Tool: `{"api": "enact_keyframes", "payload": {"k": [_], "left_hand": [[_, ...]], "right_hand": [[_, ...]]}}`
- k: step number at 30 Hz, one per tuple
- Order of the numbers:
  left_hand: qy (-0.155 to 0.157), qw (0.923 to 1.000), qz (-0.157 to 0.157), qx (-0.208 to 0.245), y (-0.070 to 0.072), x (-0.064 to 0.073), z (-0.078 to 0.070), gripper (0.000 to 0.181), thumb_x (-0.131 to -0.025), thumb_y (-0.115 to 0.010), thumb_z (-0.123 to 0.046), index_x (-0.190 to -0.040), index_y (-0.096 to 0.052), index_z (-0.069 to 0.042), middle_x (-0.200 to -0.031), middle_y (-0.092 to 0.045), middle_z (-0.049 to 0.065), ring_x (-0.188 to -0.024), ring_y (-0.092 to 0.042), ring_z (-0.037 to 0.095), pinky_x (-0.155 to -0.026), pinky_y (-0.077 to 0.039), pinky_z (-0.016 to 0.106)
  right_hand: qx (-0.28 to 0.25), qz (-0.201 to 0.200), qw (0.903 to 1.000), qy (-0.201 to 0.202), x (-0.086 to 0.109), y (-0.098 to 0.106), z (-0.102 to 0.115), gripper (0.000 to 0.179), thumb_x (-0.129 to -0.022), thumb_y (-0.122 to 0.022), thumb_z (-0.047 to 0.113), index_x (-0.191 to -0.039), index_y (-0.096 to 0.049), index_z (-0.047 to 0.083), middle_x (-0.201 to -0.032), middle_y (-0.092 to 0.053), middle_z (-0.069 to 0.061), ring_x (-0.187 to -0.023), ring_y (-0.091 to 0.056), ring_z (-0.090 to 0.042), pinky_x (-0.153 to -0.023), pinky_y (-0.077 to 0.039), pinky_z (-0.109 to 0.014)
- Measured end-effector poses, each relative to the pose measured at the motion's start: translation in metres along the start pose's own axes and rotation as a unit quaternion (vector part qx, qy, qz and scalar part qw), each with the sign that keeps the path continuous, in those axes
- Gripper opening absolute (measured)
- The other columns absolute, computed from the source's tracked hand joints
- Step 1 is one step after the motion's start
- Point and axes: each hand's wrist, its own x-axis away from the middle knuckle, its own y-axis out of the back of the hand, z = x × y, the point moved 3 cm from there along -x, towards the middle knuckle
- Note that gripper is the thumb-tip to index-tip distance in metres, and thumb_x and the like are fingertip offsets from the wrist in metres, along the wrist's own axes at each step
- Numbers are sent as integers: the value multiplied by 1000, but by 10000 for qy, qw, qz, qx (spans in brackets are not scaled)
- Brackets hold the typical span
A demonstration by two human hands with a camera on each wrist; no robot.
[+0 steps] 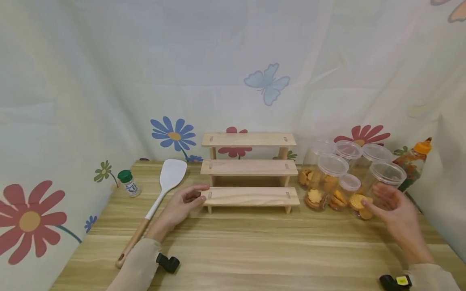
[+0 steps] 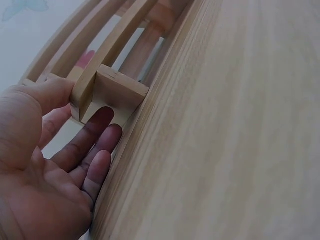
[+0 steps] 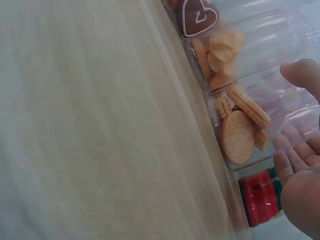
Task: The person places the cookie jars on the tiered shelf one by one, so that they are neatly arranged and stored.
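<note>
A three-tier pale wooden display stand (image 1: 249, 196) sits mid-table. My left hand (image 1: 182, 204) grips the left end of its lowest board, thumb at the front edge and index finger at the back. In the left wrist view, the other fingers (image 2: 95, 170) extend beside the board's support. On the right, my right hand (image 1: 397, 210) reaches around the front right clear jar (image 1: 386, 173), which has cookies (image 3: 239, 135) at its bottom. The thumb is on one side of this jar and the loosely spread fingers on the other.
Several other clear lidded jars (image 1: 333, 163) of cookies cluster beside it, including a small one (image 1: 349, 184). Behind them stands an orange-capped bottle (image 1: 413, 161). A white spatula (image 1: 172, 176) with a wooden handle and a green-capped shaker (image 1: 129, 184) lie left; a floral curtain (image 1: 218, 81) hangs behind.
</note>
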Motion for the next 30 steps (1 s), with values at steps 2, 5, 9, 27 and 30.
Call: {"api": "enact_keyframes", "payload": {"k": [2, 5, 9, 27, 30], "left_hand": [[22, 10000, 14, 21, 0, 0, 0, 38, -110, -73, -17, -147, -71, -7, -134, -74, 17, -120, -68, 23, -102, -53, 23], [37, 10000, 21, 14, 0, 1, 0, 39, -111, -73, -18, -148, -71, -7, -136, -73, 17, -122, -68, 25, -104, -52, 24], [43, 10000, 31, -30, 1, 1, 0, 38, -111, -73, -18, -148, -71, -8, -134, -73, 17, -120, -68, 25, -103, -53, 25], [270, 9994, 129, -170, 1, 0, 0, 40, -110, -75, -28, -148, -71, -17, -123, -78, 11, -112, -70, 25, -98, -54, 31], [285, 9994, 136, -140, 1, 0, 0, 40, -110, -76, -27, -148, -71, -17, -122, -78, 12, -111, -70, 25, -97, -54, 31]], "right_hand": [[-158, 6, 9998, 80, 0, -1, -2, 53, -98, -85, 0, -142, -63, 17, -127, -69, 25, -115, -65, 12, -92, -48, -4], [-231, 11, 9997, 127, 0, -2, -4, 53, -98, -84, -2, -141, -63, 18, -127, -69, 25, -115, -64, 13, -93, -47, -3], [-223, -13, 9997, 132, 1, -3, -5, 53, -97, -84, -3, -141, -63, 19, -126, -69, 26, -115, -64, 13, -92, -46, -3], [736, -763, 9919, 698, 5, 25, 76, 48, -95, -87, -3, -132, -70, 24, -112, -70, 28, -100, -64, 9, -87, -46, -2], [757, -902, 9890, 895, 7, 28, 101, 50, -95, -85, -5, -132, -70, 24, -113, -70, 27, -99, -62, 6, -88, -43, -3]]}}
